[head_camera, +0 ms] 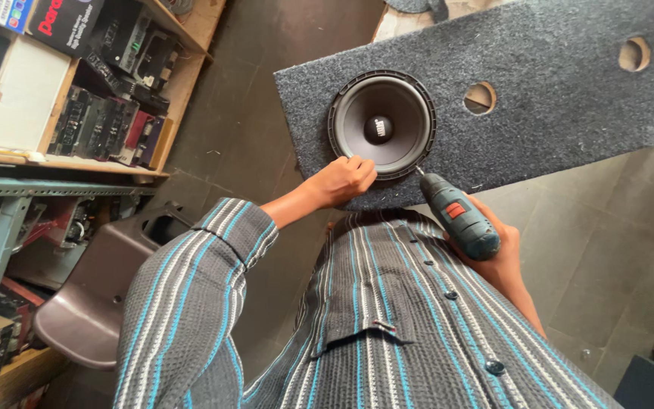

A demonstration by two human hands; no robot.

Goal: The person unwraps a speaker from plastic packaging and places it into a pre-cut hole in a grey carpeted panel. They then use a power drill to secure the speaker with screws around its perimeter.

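Down low, the left hand (342, 180) pinches the speaker (381, 125) rim, perhaps a screw, on the carpeted board (554, 106); beside it, the right hand (493, 254) grips the drill (457, 216).

Soft even daylight, faint shadows, sharp focus, wide-angle bending at edges.

The person wears a long-sleeved button-up shirt (387, 326) of dark grey waffle-textured cloth, striped lengthwise in white and bright blue. Dark round buttons (495, 367) run down the front, and a flapped chest pocket (369, 322) sits beside them with a small button of its own. The sleeve (191, 295) on the left arm ends in a turned-back cuff (245, 227), and both forearms are bare below the sleeves.
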